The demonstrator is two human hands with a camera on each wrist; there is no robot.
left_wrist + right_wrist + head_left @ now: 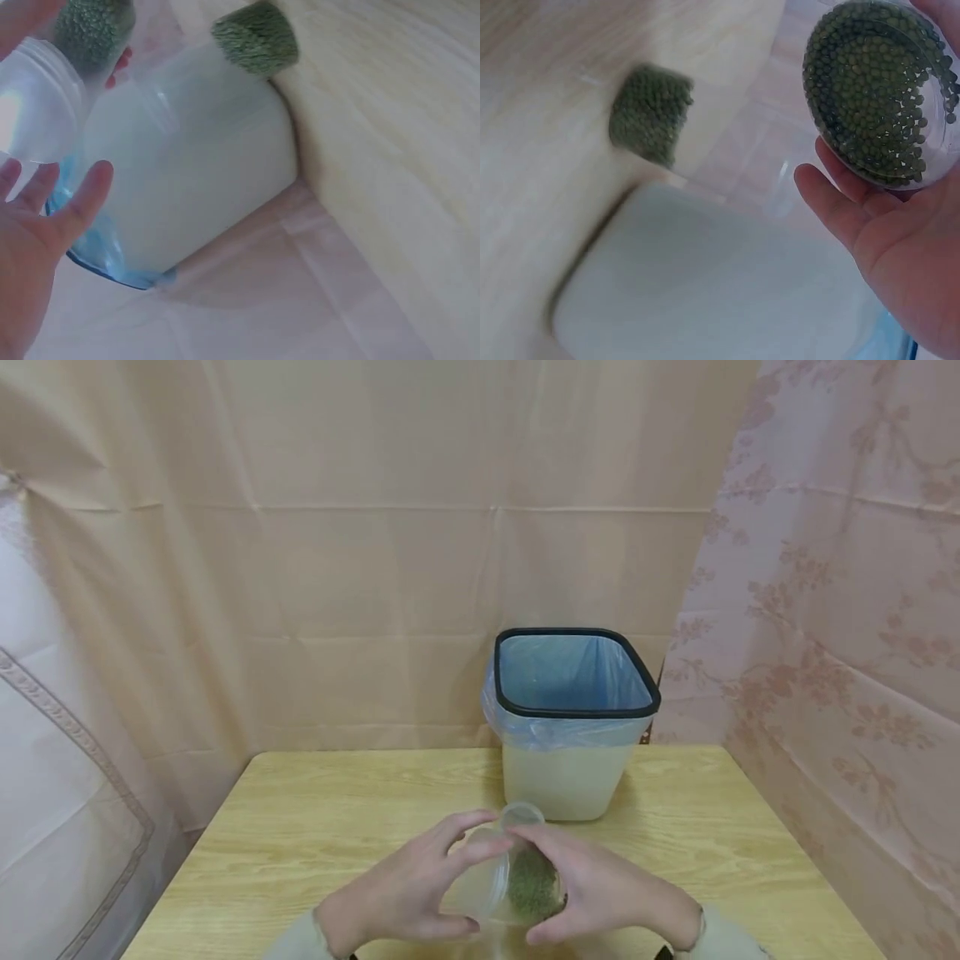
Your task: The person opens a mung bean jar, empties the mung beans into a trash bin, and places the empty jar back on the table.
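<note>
Between both hands in the head view, low over the table, is a clear jar (532,885) with green beans, tipped on its side. My right hand (607,881) grips its base end; in the right wrist view the beans (870,90) show through the clear bottom. Curled round the other end is my left hand (412,885). That end is a round translucent piece (34,97) with a ridged rim; I cannot tell whether it is a lid. Behind the hands a second clear container (521,814) stands upright, with green beans (651,112) in its lower part.
A pale bin (566,777) with a black rim and a blue liner stands at the back right of the wood-patterned table (337,793). Beige cloth (375,568) hangs behind, and flowered cloth (840,652) hangs on the right.
</note>
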